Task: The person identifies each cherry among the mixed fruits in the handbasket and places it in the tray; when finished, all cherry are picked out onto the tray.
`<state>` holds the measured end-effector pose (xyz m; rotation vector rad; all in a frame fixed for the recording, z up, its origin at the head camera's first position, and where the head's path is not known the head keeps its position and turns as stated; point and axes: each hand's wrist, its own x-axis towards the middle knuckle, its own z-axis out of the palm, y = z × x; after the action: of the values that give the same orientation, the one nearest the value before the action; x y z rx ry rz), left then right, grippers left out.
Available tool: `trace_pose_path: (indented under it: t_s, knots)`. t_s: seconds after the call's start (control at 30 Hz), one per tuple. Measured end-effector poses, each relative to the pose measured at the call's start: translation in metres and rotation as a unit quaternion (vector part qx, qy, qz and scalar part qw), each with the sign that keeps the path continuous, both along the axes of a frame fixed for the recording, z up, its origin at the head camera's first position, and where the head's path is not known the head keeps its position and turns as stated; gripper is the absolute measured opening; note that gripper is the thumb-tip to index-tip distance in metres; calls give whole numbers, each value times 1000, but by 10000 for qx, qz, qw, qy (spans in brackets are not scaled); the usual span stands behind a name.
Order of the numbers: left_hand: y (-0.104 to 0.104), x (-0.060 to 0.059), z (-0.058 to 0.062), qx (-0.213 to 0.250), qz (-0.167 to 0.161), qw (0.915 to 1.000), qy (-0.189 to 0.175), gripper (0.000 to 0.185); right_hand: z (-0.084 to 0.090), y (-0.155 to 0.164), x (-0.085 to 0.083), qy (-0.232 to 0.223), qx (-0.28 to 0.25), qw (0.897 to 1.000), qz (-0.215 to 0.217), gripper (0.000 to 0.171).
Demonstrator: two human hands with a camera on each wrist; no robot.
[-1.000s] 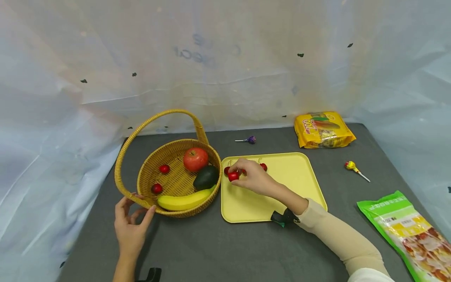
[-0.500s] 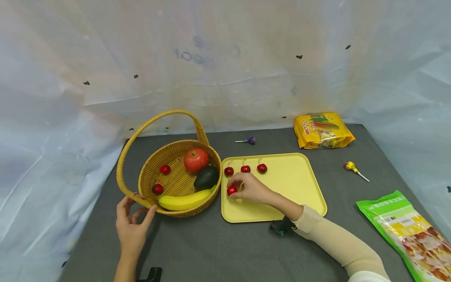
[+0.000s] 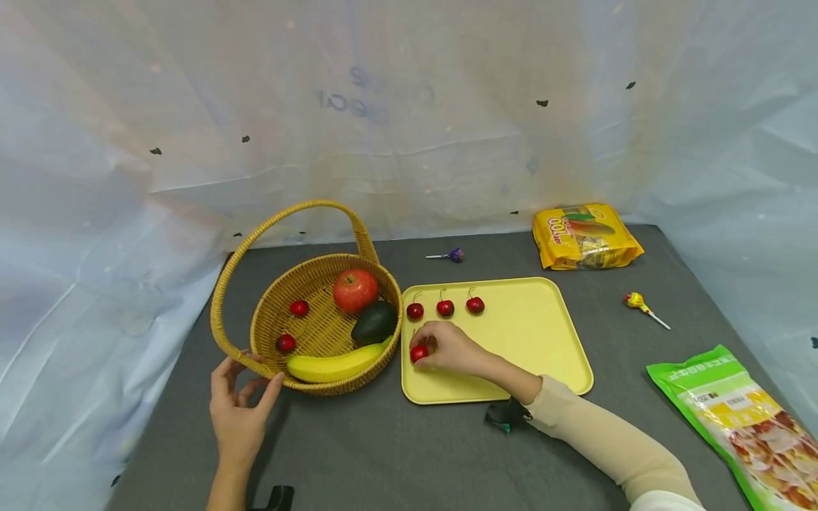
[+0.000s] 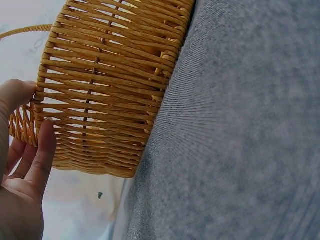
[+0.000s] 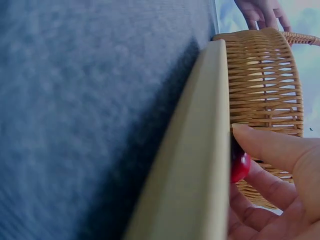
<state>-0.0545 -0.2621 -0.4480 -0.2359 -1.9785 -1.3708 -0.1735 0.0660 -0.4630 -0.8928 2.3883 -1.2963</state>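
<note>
Head view shows a round, golden woven basket (image 3: 322, 328) just beside the nine o'clock edge of a flat, round-cornered yellow tray (image 3: 524, 333). At the basket's eight o'clock, the left hand (image 3: 239, 416) grips the rim between slightly parted thumb and fingers. The right hand (image 3: 450, 348), nearly closed, pinches a glossy, round red cherry (image 3: 418, 353) at the tray's nine o'clock end. That cherry has no clear long axis; it sits at nine o'clock from the right palm, the nearer hand, and at six o'clock from the leftmost of three stemmed, dark-red cherries (image 3: 445, 308). Whether it touches the tray, I cannot tell.
</note>
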Motion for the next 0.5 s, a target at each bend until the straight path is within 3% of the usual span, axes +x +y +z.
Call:
trace_pose_path:
  t_s: [0.5]
  knots:
    - [0, 1, 2, -49, -9, 10000, -11, 65, 3, 0, 1, 116, 270, 9995, 95, 26]
